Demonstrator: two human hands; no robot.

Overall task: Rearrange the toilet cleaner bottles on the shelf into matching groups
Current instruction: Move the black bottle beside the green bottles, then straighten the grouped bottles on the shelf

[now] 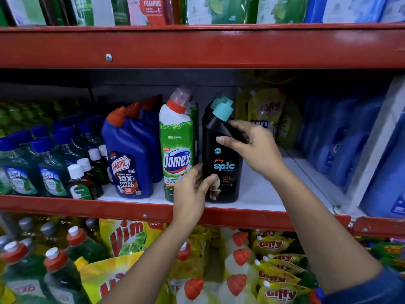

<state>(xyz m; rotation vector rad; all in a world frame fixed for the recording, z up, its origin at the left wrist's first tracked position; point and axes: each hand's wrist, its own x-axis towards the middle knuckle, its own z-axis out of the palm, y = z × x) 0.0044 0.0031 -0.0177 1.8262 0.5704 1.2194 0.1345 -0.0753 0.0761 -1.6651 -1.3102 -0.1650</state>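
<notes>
Red shelf: both hands seemingly clasp the black Spic bottle, left hand low, right hand high.

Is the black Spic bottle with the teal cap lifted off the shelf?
No, the black Spic bottle with the teal cap stands on the white shelf board.

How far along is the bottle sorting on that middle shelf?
Mostly done, it seems: blue Harpic bottles sit in one row, green Domex bottles in another, black Spic bottles in a third. In hand: the left hand and right hand are both on the front Spic bottle. Left: seating it in line, perhaps; rear bottles are hidden.
</notes>
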